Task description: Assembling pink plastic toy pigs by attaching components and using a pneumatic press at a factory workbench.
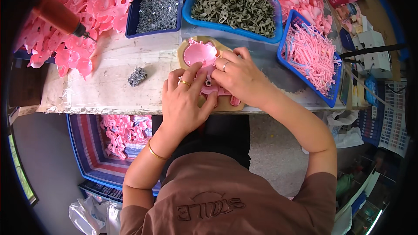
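A pink plastic shell (199,54) with a round, cup-like end lies in a tan shaped holder (182,51) at the table's front edge. My left hand (185,98) grips the shell's lower left part, with bent fingers on top and the thumb near its lower edge. Curled fingers of my right hand (241,76) hold its right side; their tips and whatever may be under them are partly hidden. Between the hands, a small dark round fitting (208,82) shows in the shell. A small heap of metal screws (137,76) lies to the left.
Behind stand a dark blue tray of small metal parts (159,12), a blue tray of grey-green clips (235,11) and a blue basket of pink rods (310,58). Pink shells (102,6) pile up at far left. A red screwdriver (61,15) hangs there. A lined bin (89,161) sits below.
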Demonstrator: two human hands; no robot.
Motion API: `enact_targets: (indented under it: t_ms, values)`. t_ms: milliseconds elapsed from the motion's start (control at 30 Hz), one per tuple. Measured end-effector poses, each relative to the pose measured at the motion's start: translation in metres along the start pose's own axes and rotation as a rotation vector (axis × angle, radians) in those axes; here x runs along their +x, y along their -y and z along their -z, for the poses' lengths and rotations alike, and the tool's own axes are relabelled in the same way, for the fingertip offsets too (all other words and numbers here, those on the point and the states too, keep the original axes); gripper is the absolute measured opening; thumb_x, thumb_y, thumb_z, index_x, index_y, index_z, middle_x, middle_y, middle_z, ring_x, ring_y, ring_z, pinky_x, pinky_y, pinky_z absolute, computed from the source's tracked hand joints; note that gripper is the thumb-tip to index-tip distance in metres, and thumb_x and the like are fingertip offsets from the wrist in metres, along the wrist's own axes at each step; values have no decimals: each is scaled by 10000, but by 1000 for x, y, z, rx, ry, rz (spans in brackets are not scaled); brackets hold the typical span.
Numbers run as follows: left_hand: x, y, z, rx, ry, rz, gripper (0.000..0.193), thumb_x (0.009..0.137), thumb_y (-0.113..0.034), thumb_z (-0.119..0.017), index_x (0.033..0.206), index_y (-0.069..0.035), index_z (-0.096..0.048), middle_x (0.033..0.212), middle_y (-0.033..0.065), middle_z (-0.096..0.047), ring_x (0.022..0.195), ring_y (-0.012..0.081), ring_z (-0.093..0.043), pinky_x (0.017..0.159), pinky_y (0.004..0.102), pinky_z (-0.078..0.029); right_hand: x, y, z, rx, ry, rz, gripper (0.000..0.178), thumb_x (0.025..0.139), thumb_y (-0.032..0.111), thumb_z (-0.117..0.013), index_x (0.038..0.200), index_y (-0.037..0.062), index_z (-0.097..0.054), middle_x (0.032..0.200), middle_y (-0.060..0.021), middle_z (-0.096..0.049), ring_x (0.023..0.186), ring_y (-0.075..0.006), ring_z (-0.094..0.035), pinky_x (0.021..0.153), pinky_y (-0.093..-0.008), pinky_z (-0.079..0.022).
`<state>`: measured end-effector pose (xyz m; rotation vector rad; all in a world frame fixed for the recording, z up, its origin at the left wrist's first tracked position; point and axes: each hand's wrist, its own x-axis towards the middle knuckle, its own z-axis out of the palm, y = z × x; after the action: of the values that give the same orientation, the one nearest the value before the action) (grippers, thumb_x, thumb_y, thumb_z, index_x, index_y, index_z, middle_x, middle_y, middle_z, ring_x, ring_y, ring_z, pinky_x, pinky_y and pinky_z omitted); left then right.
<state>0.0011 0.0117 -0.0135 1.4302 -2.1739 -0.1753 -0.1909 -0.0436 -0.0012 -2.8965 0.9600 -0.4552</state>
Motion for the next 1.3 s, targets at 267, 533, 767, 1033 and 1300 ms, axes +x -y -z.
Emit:
enact_targets:
  t_ms: [267,533,767,1033,1300]
  values:
    - [2,0,2,-27,15,12,449,793,-297,-704,1175,-63,-677,1289,57,-592,1078,302,-531,888,409,-446,3,-1,-1,-14,24,5,77,804,151,-615,847,90,-634,950,-30,-588,1073,-201,-543,961,-422,-411]
    - [4,0,5,1,47,7,450,792,-324,-709,1168,-78,-677,1275,65,-593,1095,308,-528,924,430,-430,-8,3,-2,71,-96,-93,78,803,150,-697,861,101,-681,917,-26,-624,984,-221,-566,925,-406,-423]
    - [12,-1,11,3,80,-18,406,795,-342,-717,1084,-58,-696,1229,98,-620,1094,303,-539,905,430,-432,-38,-23,44,261,-166,-432,88,832,106,-707,895,47,-722,778,-67,-622,739,-245,-619,672,-372,-485]
    - [22,-5,7,56,30,-5,314,800,-284,-745,1038,-83,-706,1131,79,-666,1034,311,-569,865,429,-462,-23,3,37,105,24,-381,138,829,134,-727,949,65,-732,785,-61,-623,744,-245,-644,654,-367,-499]
    - [19,8,7,-134,-43,-38,323,812,-217,-709,1092,-60,-686,1061,111,-661,1014,318,-593,838,437,-481,119,34,43,445,-724,-26,698,872,206,-740,1441,-13,-398,1337,-254,-538,1206,-366,-586,955,-466,-498]
